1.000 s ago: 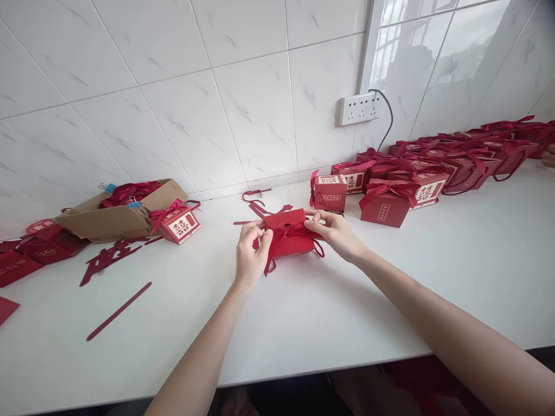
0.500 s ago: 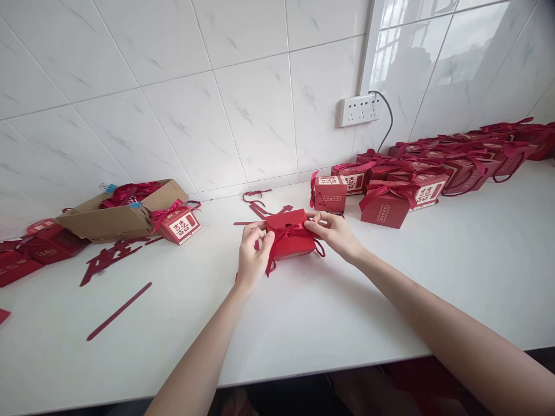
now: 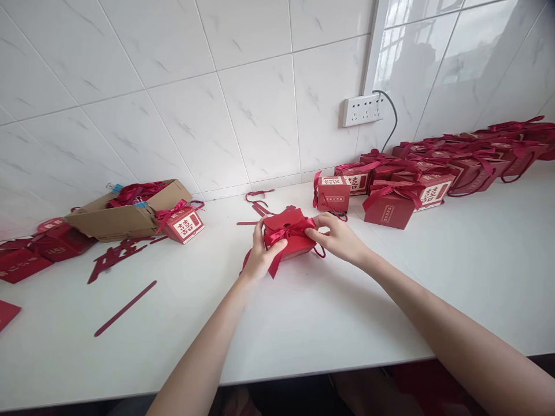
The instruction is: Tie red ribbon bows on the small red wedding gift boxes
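A small red gift box (image 3: 299,249) sits on the white table in front of me, its flap folded over the top. A shiny red ribbon (image 3: 284,232) is tied in a bow across its front, one tail hanging down. My left hand (image 3: 261,254) is closed round the box's left side, its thumb lying at the bow. At the right end of the bow, my right hand (image 3: 340,238) pinches the ribbon between thumb and fingers. A twisted cord handle shows below the right hand.
Several finished red boxes with bows (image 3: 390,205) line the wall at right. At left stand a cardboard box (image 3: 113,222) of ribbons, one bowed box (image 3: 184,222) and more red boxes (image 3: 60,240). Dark red strips (image 3: 125,309) lie on the table (image 3: 347,323). A power socket (image 3: 363,110) is on the wall.
My left thumb has moved from the box's left edge inward onto the bow. The right hand still pinches the ribbon's right side. The view has shifted slightly.
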Available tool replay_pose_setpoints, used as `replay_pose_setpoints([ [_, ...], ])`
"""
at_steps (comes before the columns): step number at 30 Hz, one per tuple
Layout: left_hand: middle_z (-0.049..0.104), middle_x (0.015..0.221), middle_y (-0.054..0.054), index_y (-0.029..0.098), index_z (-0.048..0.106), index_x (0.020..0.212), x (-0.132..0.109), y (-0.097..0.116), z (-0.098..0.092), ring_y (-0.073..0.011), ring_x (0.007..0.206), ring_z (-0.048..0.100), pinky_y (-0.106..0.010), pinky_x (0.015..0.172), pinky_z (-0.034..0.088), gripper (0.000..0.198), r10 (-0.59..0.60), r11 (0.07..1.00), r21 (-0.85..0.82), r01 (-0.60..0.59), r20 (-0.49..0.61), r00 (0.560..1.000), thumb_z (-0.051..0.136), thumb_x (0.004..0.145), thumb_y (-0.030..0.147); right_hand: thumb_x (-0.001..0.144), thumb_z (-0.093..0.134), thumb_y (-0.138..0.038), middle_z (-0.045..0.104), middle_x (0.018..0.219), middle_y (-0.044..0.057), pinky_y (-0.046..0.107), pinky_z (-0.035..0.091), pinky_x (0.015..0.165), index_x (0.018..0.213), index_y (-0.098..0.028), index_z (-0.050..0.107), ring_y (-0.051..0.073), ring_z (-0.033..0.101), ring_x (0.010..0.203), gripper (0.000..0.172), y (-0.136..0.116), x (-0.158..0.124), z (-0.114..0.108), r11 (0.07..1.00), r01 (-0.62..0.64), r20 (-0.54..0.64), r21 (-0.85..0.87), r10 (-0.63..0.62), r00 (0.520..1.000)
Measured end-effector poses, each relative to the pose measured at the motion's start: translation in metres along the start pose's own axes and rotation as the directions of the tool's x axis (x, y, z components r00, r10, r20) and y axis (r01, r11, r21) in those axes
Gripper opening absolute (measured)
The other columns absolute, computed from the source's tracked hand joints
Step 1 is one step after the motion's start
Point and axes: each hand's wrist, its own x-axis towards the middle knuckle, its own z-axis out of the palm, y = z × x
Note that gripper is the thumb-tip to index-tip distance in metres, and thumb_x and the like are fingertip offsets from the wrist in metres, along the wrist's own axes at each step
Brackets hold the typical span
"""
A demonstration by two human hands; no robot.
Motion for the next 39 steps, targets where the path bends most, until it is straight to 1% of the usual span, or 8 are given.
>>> replay_pose_setpoints([
  [6, 0.057, 0.118, -0.005, 0.028, 0.033, 0.116, -0.004, 0.003, 0.004, -0.0219, 0.110, 0.058, -0.038, 0.093, 0.046, 0.062, -0.076, 0.996, 0.041, 0.081, -0.116, 0.990, 0.073, 0.069, 0.035, 0.082, 0.048, -0.025, 0.052, 0.082, 0.008, 0.031, 0.044, 0.064, 0.063, -0.018, 0.054, 0.018, 0.054, 0.071, 0.022, -0.015, -0.015, 0.008, 0.933, 0.185, -0.109, -0.310, -0.228, 0.968],
  [9, 0.059, 0.116, -0.006, 0.029, 0.029, 0.117, -0.004, 0.001, 0.005, -0.0220, 0.106, 0.060, -0.041, 0.094, 0.045, 0.065, -0.092, 0.992, 0.071, 0.105, -0.166, 0.982, 0.073, 0.069, 0.038, 0.083, 0.044, -0.024, 0.050, 0.069, 0.003, 0.027, 0.037, 0.052, 0.053, -0.018, 0.046, 0.011, 0.043, 0.051, 0.031, -0.028, -0.023, 0.008, 0.949, 0.097, 0.036, -0.299, -0.090, 0.995],
  [12, 0.058, 0.117, -0.006, 0.029, 0.028, 0.116, -0.003, 0.000, 0.006, -0.0218, 0.107, 0.060, -0.041, 0.094, 0.045, 0.063, -0.082, 0.992, 0.084, 0.098, -0.178, 0.981, 0.071, 0.071, 0.040, 0.084, 0.043, -0.024, 0.050, 0.057, 0.000, 0.024, 0.034, 0.046, 0.053, -0.018, 0.046, 0.008, 0.039, 0.043, 0.032, -0.037, -0.026, 0.000, 0.982, -0.040, 0.206, -0.185, 0.078, 0.975],
  [14, 0.056, 0.121, -0.006, 0.029, 0.029, 0.116, -0.002, 0.001, 0.006, -0.0218, 0.111, 0.057, -0.040, 0.095, 0.044, 0.062, -0.081, 0.991, 0.092, 0.099, -0.183, 0.980, 0.071, 0.071, 0.038, 0.085, 0.041, -0.027, 0.054, 0.055, -0.001, 0.022, 0.036, 0.044, 0.057, -0.017, 0.050, 0.007, 0.041, 0.039, 0.031, -0.038, -0.023, -0.007, 0.981, -0.178, 0.355, -0.074, 0.192, 0.915],
  [16, 0.054, 0.125, -0.006, 0.028, 0.030, 0.116, -0.002, 0.003, 0.006, -0.0213, 0.117, 0.053, -0.038, 0.098, 0.043, 0.061, -0.081, 0.991, 0.090, 0.099, -0.187, 0.979, 0.070, 0.071, 0.035, 0.087, 0.041, -0.032, 0.060, 0.059, 0.000, 0.022, 0.038, 0.043, 0.063, -0.017, 0.053, 0.007, 0.045, 0.037, 0.031, -0.036, -0.019, -0.014, 0.948, -0.317, 0.532, 0.016, 0.261, 0.805],
  [19, 0.049, 0.131, -0.007, 0.027, 0.032, 0.117, -0.002, 0.008, 0.006, -0.0207, 0.122, 0.049, -0.036, 0.100, 0.040, 0.057, -0.080, 0.993, 0.077, 0.093, -0.157, 0.984, 0.067, 0.072, 0.030, 0.086, 0.046, -0.038, 0.064, 0.065, 0.003, 0.021, 0.040, 0.040, 0.070, -0.016, 0.058, 0.008, 0.049, 0.038, 0.029, -0.027, -0.013, -0.018, 0.912, -0.406, 0.682, 0.064, 0.257, 0.685],
  [34, 0.052, 0.126, -0.005, 0.029, 0.031, 0.117, -0.005, 0.001, 0.010, -0.0206, 0.117, 0.054, -0.036, 0.097, 0.044, 0.063, -0.014, 0.996, 0.089, 0.026, -0.130, 0.991, 0.073, 0.070, 0.035, 0.077, 0.060, -0.050, 0.059, 0.070, 0.003, 0.018, 0.045, 0.037, 0.072, -0.017, 0.068, 0.009, 0.054, 0.050, 0.034, -0.009, -0.012, 0.003, 0.943, -0.298, 0.758, 0.145, 0.088, 0.647],
  [39, 0.049, 0.128, -0.004, 0.029, 0.032, 0.115, -0.004, -0.001, 0.009, -0.0196, 0.116, 0.054, -0.034, 0.094, 0.046, 0.060, 0.000, 0.996, 0.089, 0.011, -0.121, 0.993, 0.072, 0.070, 0.034, 0.073, 0.066, -0.048, 0.063, 0.076, 0.005, 0.021, 0.047, 0.039, 0.077, -0.017, 0.072, 0.014, 0.059, 0.058, 0.033, -0.008, -0.011, -0.014, 0.964, -0.261, 0.797, 0.054, 0.116, 0.593],
])
